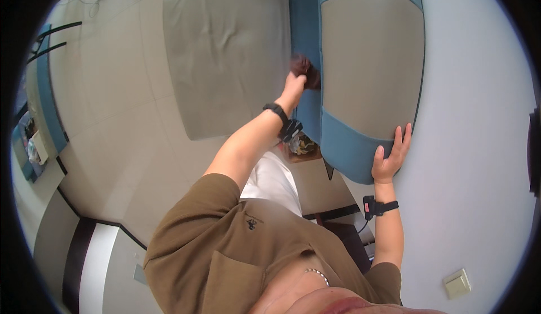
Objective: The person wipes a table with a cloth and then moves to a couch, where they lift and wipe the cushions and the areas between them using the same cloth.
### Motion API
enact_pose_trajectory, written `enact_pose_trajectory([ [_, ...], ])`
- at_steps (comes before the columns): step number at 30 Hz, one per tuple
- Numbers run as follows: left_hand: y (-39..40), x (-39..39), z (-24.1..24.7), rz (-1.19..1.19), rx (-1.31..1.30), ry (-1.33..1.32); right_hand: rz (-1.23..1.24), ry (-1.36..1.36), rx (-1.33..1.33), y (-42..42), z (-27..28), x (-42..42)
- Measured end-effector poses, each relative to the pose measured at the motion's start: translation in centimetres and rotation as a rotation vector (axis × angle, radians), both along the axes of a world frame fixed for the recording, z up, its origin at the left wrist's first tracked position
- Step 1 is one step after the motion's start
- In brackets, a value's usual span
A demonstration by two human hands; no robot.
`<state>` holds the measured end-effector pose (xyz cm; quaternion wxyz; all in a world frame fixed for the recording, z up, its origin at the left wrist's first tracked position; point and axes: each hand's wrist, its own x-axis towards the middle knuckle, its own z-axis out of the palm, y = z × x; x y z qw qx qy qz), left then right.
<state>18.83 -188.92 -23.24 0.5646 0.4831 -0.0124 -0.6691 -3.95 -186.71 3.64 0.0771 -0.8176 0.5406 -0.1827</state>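
Observation:
My left hand (294,83) grips a bunched dark brown cloth (312,75). It is against the blue strip (305,26) between a flat beige padded seat (228,60) and a beige cushion with blue ends (372,60), seemingly a sofa's back. The cloth's right end is hidden at the cushion's edge, and its upper part is blurred. My right hand (391,155) lies with fingers spread on the cushion's near blue end, holding nothing. Black straps with small devices circle both wrists.
A white wall (469,103) runs along the cushion's right side, with a switch plate (457,283) low down. Below the blue strip, a brown box (301,147) holds crumpled items. Pale floor tiles (110,90) spread leftward. Black metal legs (61,26) show at far left.

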Motion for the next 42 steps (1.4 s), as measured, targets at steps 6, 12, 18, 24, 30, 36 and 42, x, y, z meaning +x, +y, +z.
enact_pose_trajectory([
  [6, -10.3, 1.5, 4.1, -0.059, -0.175, -0.459, -0.022, 0.044, 0.024, 0.1, 0.1, -0.6],
  [12, -14.5, 6.0, 1.5, -0.201, 0.118, -0.009, -0.054, 0.071, 0.065, 0.9, -0.5, -1.8],
  [18, -23.6, 5.8, -4.1, -0.055, -0.384, -0.771, -0.025, 0.114, 0.125, 0.6, -1.1, -2.1],
  [24, -27.7, 7.0, -5.3, -0.229, -0.245, -0.694, -0.083, 0.146, 0.154, 1.8, -1.5, -2.8],
  [30, -33.3, 7.6, -4.3, 0.122, -0.697, -1.168, -0.061, 0.134, 0.156, 0.8, -1.6, -2.5],
  [36, -30.2, 10.9, -13.5, -0.586, -0.050, -0.993, -0.070, 0.142, 0.166, 1.1, -1.6, -2.8],
  [42, -33.1, 9.7, -13.0, -0.255, -0.395, -1.335, -0.051, 0.125, 0.168, 1.2, -1.7, -2.7],
])
